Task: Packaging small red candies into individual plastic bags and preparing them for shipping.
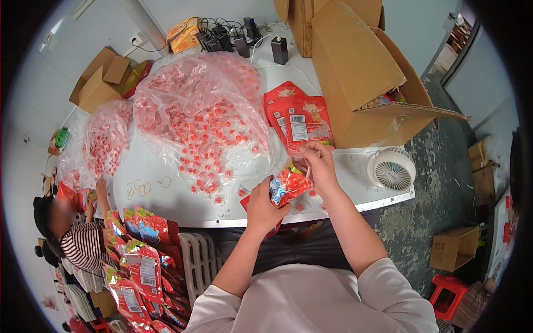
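Note:
My left hand (262, 201) grips a small red pouch (287, 186) with blue and white print, tilted above the table's front edge. At the pouch's upper end is my right hand (318, 165), its thumb and fingers pinched together. Something pale and clear shows beside those fingers, too small to make out. Just beyond the right hand lie several flat red pouches (314, 117), backs up. Left of them, a large clear plastic bag (191, 94) lies spread, with many red wrapped candies (208, 161) spilling onto the white table (155, 208).
An open cardboard box (355, 89) stands at the back right, near a round white fan (393, 170). Black power adapters (222, 39) and cables lie at the back. Filled red pouches (145, 266) are heaped at my left. Another person (83, 238) works farther left. A red stool (446, 294) stands at right.

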Action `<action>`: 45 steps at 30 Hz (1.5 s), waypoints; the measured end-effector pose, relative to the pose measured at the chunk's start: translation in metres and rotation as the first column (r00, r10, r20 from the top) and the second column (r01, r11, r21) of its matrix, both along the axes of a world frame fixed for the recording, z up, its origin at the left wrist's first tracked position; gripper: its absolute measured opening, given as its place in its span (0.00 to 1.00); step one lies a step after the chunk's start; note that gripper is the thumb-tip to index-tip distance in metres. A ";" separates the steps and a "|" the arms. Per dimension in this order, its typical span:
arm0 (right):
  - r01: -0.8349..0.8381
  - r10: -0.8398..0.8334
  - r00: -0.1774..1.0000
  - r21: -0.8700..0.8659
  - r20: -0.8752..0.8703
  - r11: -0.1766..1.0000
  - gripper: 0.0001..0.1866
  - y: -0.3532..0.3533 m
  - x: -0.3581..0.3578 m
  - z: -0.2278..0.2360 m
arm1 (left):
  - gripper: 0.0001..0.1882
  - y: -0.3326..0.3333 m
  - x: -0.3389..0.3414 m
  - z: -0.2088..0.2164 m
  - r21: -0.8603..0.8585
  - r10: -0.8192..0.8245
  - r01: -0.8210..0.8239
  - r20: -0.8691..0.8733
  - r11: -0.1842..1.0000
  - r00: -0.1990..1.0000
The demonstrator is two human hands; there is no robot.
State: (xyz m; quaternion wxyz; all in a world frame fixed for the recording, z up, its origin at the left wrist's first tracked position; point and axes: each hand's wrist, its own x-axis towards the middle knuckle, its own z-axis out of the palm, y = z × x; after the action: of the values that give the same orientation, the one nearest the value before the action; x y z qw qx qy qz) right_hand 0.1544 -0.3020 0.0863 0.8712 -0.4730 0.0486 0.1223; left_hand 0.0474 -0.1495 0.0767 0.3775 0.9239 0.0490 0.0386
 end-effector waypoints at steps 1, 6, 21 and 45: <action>-0.008 0.008 1.000 -0.003 -0.001 1.000 0.05 -0.001 0.001 -0.001 | 0.46 -0.003 0.000 0.000 0.023 0.003 -0.003 0.005 1.000 1.000; 0.047 -0.045 0.995 0.025 -0.087 0.999 0.06 -0.009 0.004 -0.004 | 0.44 -0.006 0.000 -0.008 0.035 -0.002 0.000 0.080 0.999 0.997; -0.109 0.083 0.968 -0.099 -0.238 0.989 0.13 -0.016 0.022 -0.014 | 0.43 -0.014 0.007 -0.001 -0.020 -0.013 0.012 -0.051 1.000 0.999; 0.410 0.873 0.366 -0.898 0.324 0.161 0.26 0.111 -0.078 -0.088 | 0.49 0.091 -0.104 0.033 -0.934 0.283 -0.068 0.037 0.351 0.958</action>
State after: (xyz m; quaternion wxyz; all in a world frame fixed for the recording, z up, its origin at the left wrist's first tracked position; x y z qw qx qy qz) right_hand 0.0768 -0.1908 -0.0021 0.1927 -0.8702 -0.4526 -0.0276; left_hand -0.0570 -0.0583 0.1102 0.8257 0.5338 0.1245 0.1335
